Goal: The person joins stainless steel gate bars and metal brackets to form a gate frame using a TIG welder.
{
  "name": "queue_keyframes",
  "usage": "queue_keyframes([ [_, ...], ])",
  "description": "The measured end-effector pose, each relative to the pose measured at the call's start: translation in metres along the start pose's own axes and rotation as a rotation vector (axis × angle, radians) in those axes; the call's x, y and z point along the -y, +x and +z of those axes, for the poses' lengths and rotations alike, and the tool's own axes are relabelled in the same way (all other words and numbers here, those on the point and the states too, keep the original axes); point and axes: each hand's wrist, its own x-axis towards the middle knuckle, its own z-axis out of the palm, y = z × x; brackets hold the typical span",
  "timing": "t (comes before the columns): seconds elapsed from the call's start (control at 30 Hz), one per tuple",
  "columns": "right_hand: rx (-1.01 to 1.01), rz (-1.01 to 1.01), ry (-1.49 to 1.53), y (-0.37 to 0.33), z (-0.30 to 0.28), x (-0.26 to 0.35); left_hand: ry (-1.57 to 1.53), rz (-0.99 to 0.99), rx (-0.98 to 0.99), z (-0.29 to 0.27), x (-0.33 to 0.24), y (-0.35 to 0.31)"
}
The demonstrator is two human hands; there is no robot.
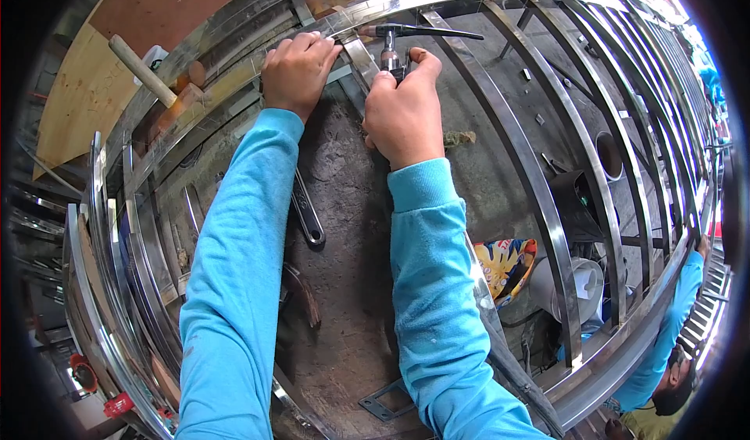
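My right hand (406,116) is closed around the handle of a TIG welding torch (388,49). The torch's pinkish nozzle faces left, close to a joint of the shiny metal frame (391,4), and its long black back cap sticks out to the right. My left hand (297,73) lies curled over a metal bar (246,100) of that frame, just left of the joint, fingers bent and together; their tips are partly hidden. Between my forearms, a ring-ended wrench (308,213) rests on the dark, worn work surface (336,159).
A wooden-handled hammer (144,71) lies at the upper left, before a plywood board (101,88). Parallel metal bars (512,143) span the right side. Beneath them are a patterned bag (504,268) and a white bucket (569,287). Another person's blue sleeve (664,323) shows at lower right.
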Motion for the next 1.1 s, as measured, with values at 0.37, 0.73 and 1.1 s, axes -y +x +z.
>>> queue_keyframes([
  [0.37, -0.047, -0.177, -0.004, 0.006, 0.007, -0.018, 0.004, -0.004, 0.066, -0.001, 0.004, -0.004],
  [0.73, -0.051, -0.147, -0.090, -0.010, -0.001, 0.007, 0.000, -0.036, 0.079, -0.007, -0.005, 0.002],
  [1.1, -0.076, -0.135, -0.093, -0.009, 0.005, 0.000, -0.023, 0.012, -0.015, 0.003, 0.005, -0.004],
])
